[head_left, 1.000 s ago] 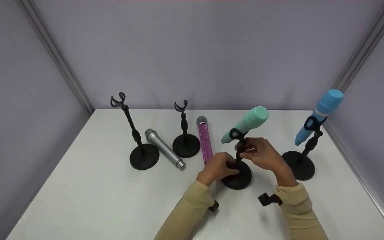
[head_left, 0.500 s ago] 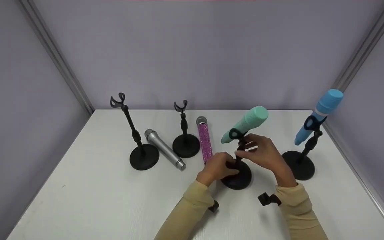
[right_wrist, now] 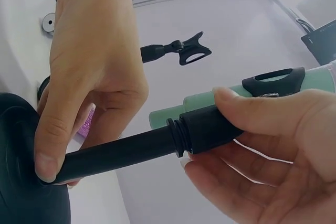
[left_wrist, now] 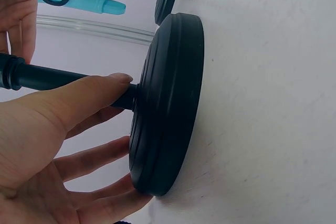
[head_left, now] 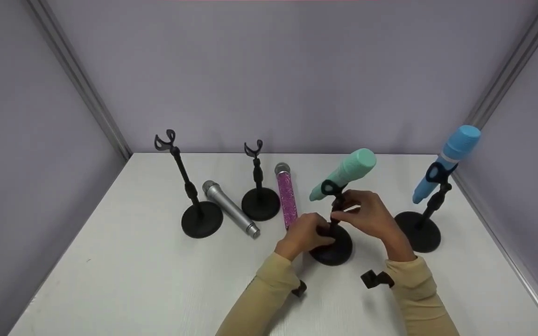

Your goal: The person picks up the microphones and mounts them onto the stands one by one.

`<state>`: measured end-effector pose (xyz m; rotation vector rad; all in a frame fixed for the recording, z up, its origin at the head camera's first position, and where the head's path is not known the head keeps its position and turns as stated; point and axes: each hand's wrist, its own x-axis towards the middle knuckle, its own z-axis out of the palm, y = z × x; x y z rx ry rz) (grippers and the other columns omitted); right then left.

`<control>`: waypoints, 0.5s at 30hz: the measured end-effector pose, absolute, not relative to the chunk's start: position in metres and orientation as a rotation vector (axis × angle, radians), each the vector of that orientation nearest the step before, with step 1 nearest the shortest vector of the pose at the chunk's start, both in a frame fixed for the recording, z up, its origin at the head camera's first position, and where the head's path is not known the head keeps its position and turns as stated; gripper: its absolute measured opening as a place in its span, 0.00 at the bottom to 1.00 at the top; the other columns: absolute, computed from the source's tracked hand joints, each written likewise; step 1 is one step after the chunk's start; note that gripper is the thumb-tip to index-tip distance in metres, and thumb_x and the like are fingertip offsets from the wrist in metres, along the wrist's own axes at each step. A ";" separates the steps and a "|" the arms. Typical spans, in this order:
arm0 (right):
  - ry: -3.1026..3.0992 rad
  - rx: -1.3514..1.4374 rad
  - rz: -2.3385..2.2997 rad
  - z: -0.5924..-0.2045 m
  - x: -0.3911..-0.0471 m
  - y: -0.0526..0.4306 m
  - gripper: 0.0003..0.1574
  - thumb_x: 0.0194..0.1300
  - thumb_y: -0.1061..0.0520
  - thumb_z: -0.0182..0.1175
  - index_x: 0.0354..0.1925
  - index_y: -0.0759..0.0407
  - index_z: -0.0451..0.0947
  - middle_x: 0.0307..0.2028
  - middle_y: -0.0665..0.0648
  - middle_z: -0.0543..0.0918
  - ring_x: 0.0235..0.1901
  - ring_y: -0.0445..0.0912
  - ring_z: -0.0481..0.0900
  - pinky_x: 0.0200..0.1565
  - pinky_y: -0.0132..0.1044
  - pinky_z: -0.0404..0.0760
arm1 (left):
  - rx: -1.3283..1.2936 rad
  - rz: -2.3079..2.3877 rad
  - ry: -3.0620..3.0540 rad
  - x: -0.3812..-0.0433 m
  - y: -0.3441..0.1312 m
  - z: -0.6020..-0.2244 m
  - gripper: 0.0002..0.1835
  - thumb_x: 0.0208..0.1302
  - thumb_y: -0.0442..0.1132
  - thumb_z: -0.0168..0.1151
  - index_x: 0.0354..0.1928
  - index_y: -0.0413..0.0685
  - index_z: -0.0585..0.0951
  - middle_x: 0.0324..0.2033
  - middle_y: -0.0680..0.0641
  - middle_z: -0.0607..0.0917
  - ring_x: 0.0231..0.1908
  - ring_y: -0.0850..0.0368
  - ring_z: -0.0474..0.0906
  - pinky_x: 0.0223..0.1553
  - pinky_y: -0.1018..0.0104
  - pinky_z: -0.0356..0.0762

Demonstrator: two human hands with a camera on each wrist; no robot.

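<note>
While gripping the black stand (head_left: pixel 339 252) low on its near-upright pole (right_wrist: pixel 121 153) with the left hand (head_left: pixel 304 235), pinching higher with the right hand (head_left: pixel 366 214), nearer the tilted mint microphone (head_left: pixel 349 169).

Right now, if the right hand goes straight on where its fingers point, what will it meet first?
The right hand would probably first meet the black stand's stem, which it holds; depth beyond is unclear.

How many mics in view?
4: silver mic and pink mic lying on the table, mint mic in the handled stand, blue mic in the rightmost stand. No others show.
</note>
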<state>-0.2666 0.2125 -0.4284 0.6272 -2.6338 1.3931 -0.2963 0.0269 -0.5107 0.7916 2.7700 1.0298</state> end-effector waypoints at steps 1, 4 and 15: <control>-2.635 0.634 1.404 -0.428 -0.267 0.212 0.12 0.63 0.60 0.73 0.42 0.65 0.85 0.39 0.61 0.89 0.44 0.54 0.89 0.46 0.41 0.88 | 0.791 1.027 2.772 -0.296 0.027 -0.511 0.14 0.59 0.45 0.78 0.45 0.46 0.91 0.40 0.51 0.92 0.43 0.61 0.85 0.48 0.69 0.83; -2.640 0.662 1.429 -0.427 -0.266 0.212 0.10 0.64 0.63 0.71 0.43 0.65 0.85 0.40 0.62 0.89 0.45 0.55 0.89 0.48 0.38 0.87 | 0.781 1.016 2.778 -0.296 0.027 -0.511 0.15 0.60 0.45 0.77 0.46 0.46 0.91 0.41 0.50 0.92 0.45 0.60 0.86 0.49 0.68 0.83; -2.675 0.724 1.442 -0.427 -0.266 0.213 0.11 0.67 0.69 0.64 0.48 0.67 0.84 0.46 0.64 0.88 0.51 0.59 0.87 0.55 0.45 0.85 | 0.754 1.027 2.765 -0.294 0.027 -0.509 0.14 0.59 0.44 0.78 0.45 0.47 0.91 0.41 0.51 0.92 0.44 0.61 0.86 0.49 0.69 0.83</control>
